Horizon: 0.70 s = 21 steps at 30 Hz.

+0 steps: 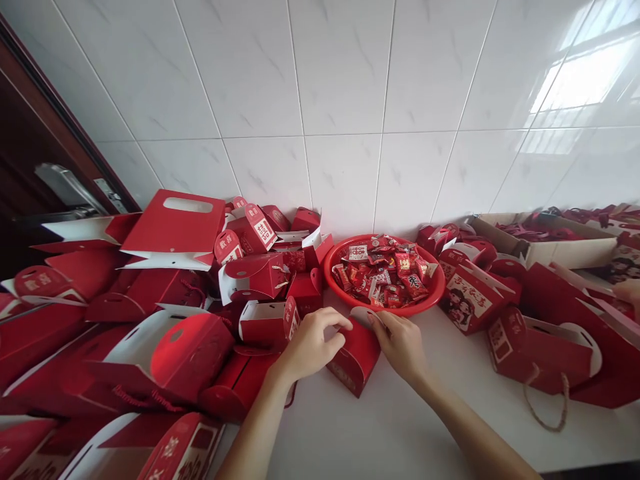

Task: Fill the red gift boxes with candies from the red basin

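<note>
A small red gift box (354,353) rests on the white table, between my two hands. My left hand (316,341) is at its left side, with thumb and fingers curved over the top and a gap between them. My right hand (400,341) pinches the box's rounded flap at the upper right edge. Just beyond the box stands a red plastic basket (437,293) filled with wrapped candies (385,270). What lies inside the small box is hidden.
Many red boxes (190,353) are piled on the left. More boxes (543,350) stand right, one with a rope handle. A cardboard tray (570,253) holds dark red ribbons. Another person's hand (627,291) shows at the right edge. Behind is a tiled wall (340,173).
</note>
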Each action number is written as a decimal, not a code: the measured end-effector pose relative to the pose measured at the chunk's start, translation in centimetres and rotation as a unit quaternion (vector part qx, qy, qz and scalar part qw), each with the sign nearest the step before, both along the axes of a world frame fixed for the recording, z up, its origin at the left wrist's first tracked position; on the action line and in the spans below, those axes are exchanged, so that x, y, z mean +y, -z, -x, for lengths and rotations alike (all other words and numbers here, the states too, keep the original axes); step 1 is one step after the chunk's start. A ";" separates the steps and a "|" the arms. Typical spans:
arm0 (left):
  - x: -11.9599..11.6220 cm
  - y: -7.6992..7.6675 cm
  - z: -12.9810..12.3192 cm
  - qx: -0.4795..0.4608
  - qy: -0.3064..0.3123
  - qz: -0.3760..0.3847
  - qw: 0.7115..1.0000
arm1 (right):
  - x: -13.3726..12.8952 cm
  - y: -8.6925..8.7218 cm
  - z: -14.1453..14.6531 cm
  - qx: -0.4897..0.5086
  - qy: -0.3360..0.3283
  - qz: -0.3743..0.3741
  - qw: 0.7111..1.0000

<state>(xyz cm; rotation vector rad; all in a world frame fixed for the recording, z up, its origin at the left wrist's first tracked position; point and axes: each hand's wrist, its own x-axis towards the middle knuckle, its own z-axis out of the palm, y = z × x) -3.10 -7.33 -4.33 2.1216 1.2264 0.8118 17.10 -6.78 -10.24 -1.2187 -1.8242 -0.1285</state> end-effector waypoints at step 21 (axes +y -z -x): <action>-1.8 1.5 -0.9 -0.001 -0.018 0.037 0.999 | -1.9 -3.9 -0.4 -0.123 -0.286 0.102 0.945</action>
